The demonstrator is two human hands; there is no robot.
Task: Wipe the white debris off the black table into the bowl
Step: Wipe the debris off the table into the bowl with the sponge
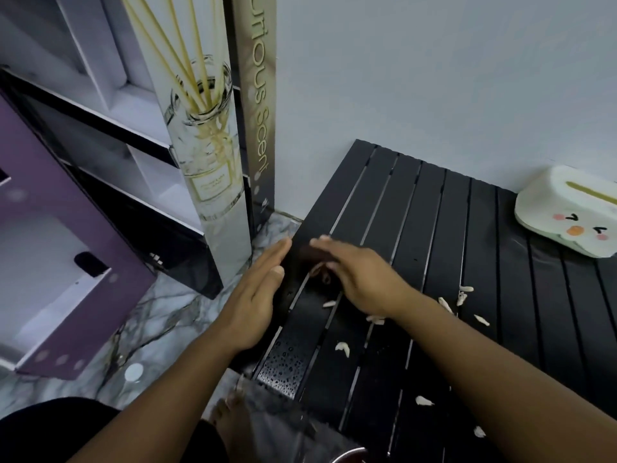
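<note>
Down at the near-left corner of the black slatted table [467, 228], both bare hands work close together. The left hand [257, 295] stands flat and open, fingers straight and together, held edge-on just past the table's left edge like a wall; it grips nothing. The right hand [360, 279] lies palm down over the slats just beside it, fingers stretched toward the left palm. It is blurred, so whether anything sits under its fingers cannot be told, though a small brownish shape shows in the gap between the two hands.

White debris [343, 348] lies scattered on the table: one piece just behind the right hand's wrist, a few more out past the forearm to the right, and others nearer the viewer along the front slats. Water droplets [283, 359] bead on the slat nearest the left wrist.

Below the forearms, at the frame's bottom edge, a curved metal rim [347, 454] shows; whether it is the bowl cannot be told. A bare foot [230, 422] rests on the marble-patterned floor [160, 315] beside it.

Well beyond the right hand, at the table's far right, sits a white tissue box [567, 215] with a cartoon face. Left of the hands stand a tall reed-diffuser carton [207, 128] and a purple box [83, 228].
</note>
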